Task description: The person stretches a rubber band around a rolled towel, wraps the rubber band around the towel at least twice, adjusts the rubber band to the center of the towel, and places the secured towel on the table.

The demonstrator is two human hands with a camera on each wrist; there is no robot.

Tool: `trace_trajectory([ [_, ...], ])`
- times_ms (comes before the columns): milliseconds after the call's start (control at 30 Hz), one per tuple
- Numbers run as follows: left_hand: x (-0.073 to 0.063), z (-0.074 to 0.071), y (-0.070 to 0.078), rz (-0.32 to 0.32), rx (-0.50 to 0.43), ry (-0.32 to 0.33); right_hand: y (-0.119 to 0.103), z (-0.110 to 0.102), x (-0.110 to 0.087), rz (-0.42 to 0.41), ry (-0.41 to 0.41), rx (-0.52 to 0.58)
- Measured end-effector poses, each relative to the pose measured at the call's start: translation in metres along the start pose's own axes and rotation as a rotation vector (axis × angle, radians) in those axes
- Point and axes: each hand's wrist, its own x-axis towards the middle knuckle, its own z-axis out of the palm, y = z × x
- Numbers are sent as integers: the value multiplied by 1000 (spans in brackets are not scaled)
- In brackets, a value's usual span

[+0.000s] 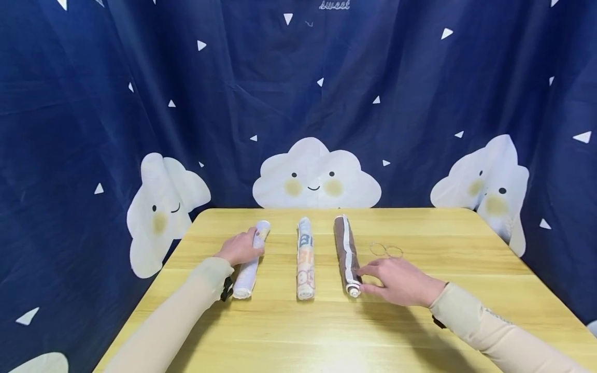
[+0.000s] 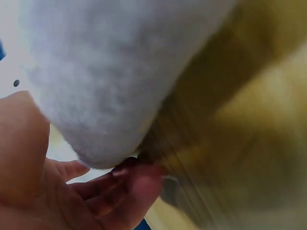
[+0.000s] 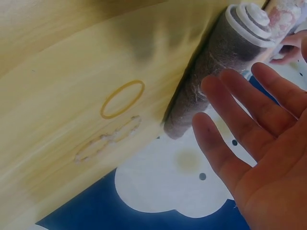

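Note:
Three rolled towels lie side by side on the table. My left hand (image 1: pixel 240 247) grips the pale lavender towel roll (image 1: pixel 247 277), its fingers bent over the upper half. In the left wrist view this roll (image 2: pixel 105 86) looms close and blurred, with the fingers (image 2: pixel 144 189) curled at its far end. A white roll with coloured prints (image 1: pixel 305 259) lies in the middle. The brown towel roll with a white edge strip (image 1: pixel 346 254) is on the right. Beside its near end is my right hand (image 1: pixel 396 280), fingers extended and spread in the right wrist view, nothing held.
Thin looped bands (image 1: pixel 386 250) lie right of the brown roll. The right wrist view shows a yellow rubber band (image 3: pixel 104 114) near a pale looped band (image 3: pixel 91 142). A dark blue curtain with clouds (image 1: pixel 317 176) hangs behind the wooden table (image 1: pixel 289 336).

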Motion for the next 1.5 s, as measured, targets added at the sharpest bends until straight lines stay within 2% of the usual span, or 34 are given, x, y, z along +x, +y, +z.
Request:
trace_trajectory([
  [300, -3, -2, 7, -18, -104, -56, 1, 1, -2, -5, -13, 36],
  [467, 1, 1, 5, -23, -141, -52, 1, 2, -3, -2, -18, 37],
  [600, 1, 0, 3, -52, -189, -49, 2, 2, -5, -2, -24, 38],
  [800, -1, -2, 1, -69, -277, -8, 2, -1, -6, 11, -34, 60],
  [1000, -8, -3, 3, -26, -386, 46, 3, -1, -10, 16, -32, 50],
  [1167, -17, -5, 10, 34, -470, 53, 6, -4, -18, 42, -54, 53],
  [1367, -21, -8, 14, 51, -513, 71, 14, -7, -24, 80, -68, 43],
  [1500, -25, -10, 20, 63, -505, 87, 20, -9, -29, 93, -77, 30],
])
